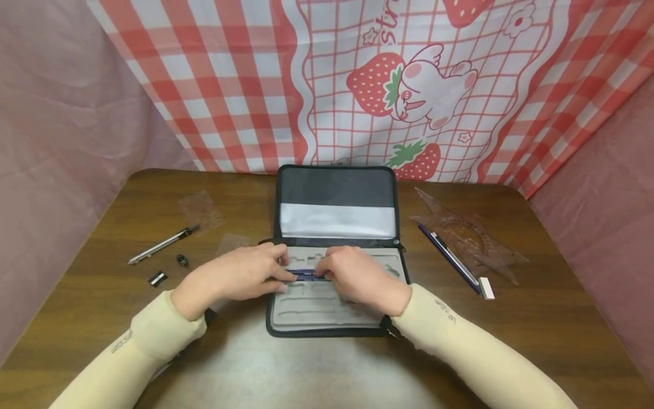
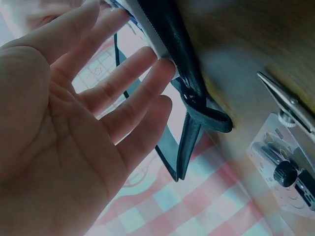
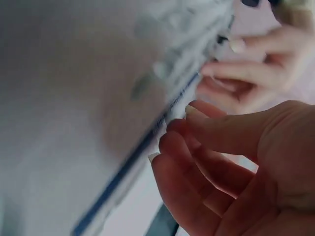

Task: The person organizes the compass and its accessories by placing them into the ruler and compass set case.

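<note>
A zip case (image 1: 337, 190) lies unfolded on the table, with a grey moulded tray (image 1: 327, 318) in its near half. Across the tray runs a slim blue pencil (image 1: 306, 275), also seen as a long blue line in the right wrist view; its right part is hidden by fingers. My right hand (image 1: 355, 277) appears to pinch the pencil between thumb and fingertips, though the right wrist view is blurred. At the pencil's left end, my left hand (image 1: 247, 271) reaches over the case edge. Its fingers (image 2: 133, 105) are mostly extended in the left wrist view.
Left of the case lie a compass (image 1: 162, 245), a sharpener (image 1: 157, 278), a small black piece (image 1: 181, 260) and a clear plastic sheet (image 1: 199, 210). To the right are clear set squares (image 1: 490, 253), another blue pencil (image 1: 444, 253) and a white eraser (image 1: 486, 288). A curtain hangs behind.
</note>
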Tool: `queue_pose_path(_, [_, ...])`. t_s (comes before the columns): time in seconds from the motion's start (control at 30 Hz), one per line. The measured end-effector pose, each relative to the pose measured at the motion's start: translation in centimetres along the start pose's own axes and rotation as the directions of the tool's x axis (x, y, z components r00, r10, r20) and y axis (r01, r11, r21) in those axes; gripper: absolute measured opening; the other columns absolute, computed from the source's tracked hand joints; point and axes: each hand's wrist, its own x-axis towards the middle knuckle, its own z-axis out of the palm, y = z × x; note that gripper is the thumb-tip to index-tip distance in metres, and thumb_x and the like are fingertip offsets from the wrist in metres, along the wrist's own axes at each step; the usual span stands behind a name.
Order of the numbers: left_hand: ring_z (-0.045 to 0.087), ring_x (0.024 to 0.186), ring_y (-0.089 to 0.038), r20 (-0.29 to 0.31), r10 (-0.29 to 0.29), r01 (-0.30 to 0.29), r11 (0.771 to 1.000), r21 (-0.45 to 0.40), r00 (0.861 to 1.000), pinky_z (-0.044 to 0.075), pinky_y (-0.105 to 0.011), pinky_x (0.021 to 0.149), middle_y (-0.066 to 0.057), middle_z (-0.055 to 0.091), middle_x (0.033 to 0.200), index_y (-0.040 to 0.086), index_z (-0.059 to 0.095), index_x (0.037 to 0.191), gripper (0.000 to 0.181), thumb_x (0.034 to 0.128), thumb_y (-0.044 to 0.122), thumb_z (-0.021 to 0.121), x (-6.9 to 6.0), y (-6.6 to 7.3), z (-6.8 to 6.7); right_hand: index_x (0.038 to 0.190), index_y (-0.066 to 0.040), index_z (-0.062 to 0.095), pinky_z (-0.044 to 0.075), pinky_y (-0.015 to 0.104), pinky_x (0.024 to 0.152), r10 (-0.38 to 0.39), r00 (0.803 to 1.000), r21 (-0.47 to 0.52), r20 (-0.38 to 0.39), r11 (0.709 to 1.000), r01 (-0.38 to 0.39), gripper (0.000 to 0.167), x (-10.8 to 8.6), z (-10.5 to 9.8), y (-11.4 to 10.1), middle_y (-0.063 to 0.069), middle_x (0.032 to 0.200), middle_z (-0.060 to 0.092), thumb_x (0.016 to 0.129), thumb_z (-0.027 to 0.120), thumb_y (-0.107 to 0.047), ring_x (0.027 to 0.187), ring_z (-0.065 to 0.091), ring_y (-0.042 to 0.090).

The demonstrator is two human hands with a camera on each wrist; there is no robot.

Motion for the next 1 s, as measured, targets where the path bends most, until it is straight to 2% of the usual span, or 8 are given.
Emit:
queue_pose_path(0.17, [0.05,0.091,-0.012,0.004,-0.031,0.031,1.0,0.004,1.0,0.047,-0.031,0.073,0.002,0.053,0.107,0.017,0.07,0.127,0.037,0.0949,0.035,0.069,0.0,0.3,-0.1,0.1,-0.014,0.079,0.054,0.035,0.082,-0.008,1.0,-0.016,-0.001,1.0,0.008,0.018,-2.1,-0.9,0.9,-0.002,0.096,0.072,0.092,0.068,-0.003,0.092,0.067,0.015])
queue_pose_path(0.43, [0.048,0.089,-0.012,0.013,-0.017,0.017,1.0,-0.025,1.0,0.045,-0.029,0.071,0.003,0.052,0.106,0.026,0.073,0.123,0.03,0.0948,0.034,0.069,-0.2,0.3,-0.2,0.102,-0.012,0.077,0.054,0.037,0.083,-0.078,0.994,-0.084,-0.072,0.994,0.072,0.015,-4.1,0.1,1.3,-0.001,0.1,0.07,0.093,0.068,-0.006,0.094,0.066,0.018])
queue_pose_path(0.6, [0.046,0.091,-0.013,0.022,-0.043,0.044,0.999,-0.02,0.999,0.044,-0.029,0.072,0.004,0.05,0.107,0.025,0.071,0.126,0.033,0.0949,0.036,0.069,0.0,0.6,-0.1,0.108,-0.011,0.076,0.053,0.038,0.088,-0.063,0.995,-0.075,-0.076,0.996,0.057,0.017,-5.1,-0.1,1.8,0.0,0.107,0.069,0.092,0.07,-0.01,0.101,0.065,0.018])
queue_pose_path(0.73, [0.046,0.091,-0.013,0.02,-0.051,0.051,0.999,-0.014,0.999,0.044,-0.03,0.073,0.003,0.05,0.106,0.023,0.071,0.127,0.034,0.0952,0.036,0.069,0.1,0.8,0.0,0.106,-0.012,0.076,0.054,0.039,0.085,0.022,0.994,-0.083,-0.11,0.996,-0.031,0.016,-6.6,-0.9,3.4,0.0,0.106,0.069,0.09,0.073,-0.011,0.099,0.065,0.018])
queue_pose_path(0.8, [0.046,0.091,-0.013,0.022,-0.056,0.057,0.998,-0.012,0.998,0.044,-0.031,0.073,0.003,0.05,0.107,0.022,0.071,0.127,0.035,0.0955,0.036,0.068,0.1,0.9,0.1,0.103,-0.01,0.076,0.054,0.041,0.079,0.096,0.983,-0.091,-0.157,0.99,-0.111,0.014,-7.6,-1.3,4.7,0.001,0.099,0.069,0.089,0.074,-0.01,0.092,0.066,0.019])
queue_pose_path(0.9, [0.046,0.092,-0.013,0.028,-0.067,0.068,0.998,-0.017,0.997,0.044,-0.031,0.073,0.003,0.05,0.107,0.022,0.07,0.127,0.035,0.0955,0.037,0.068,0.0,0.9,0.2,0.097,-0.006,0.075,0.054,0.044,0.072,0.208,0.949,-0.125,-0.238,0.962,-0.242,0.012,-9.6,-1.7,7.2,0.005,0.09,0.068,0.085,0.076,-0.005,0.082,0.065,0.023])
queue_pose_path(1.0, [0.045,0.091,-0.013,0.029,-0.068,0.069,0.997,-0.019,0.997,0.044,-0.031,0.073,0.003,0.05,0.107,0.022,0.07,0.128,0.036,0.0954,0.037,0.068,0.0,0.9,0.2,0.091,-0.002,0.073,0.052,0.05,0.064,0.309,0.91,-0.172,-0.277,0.916,-0.363,0.008,-11.9,-2.2,9.4,0.008,0.08,0.063,0.083,0.076,-0.001,0.074,0.062,0.031])
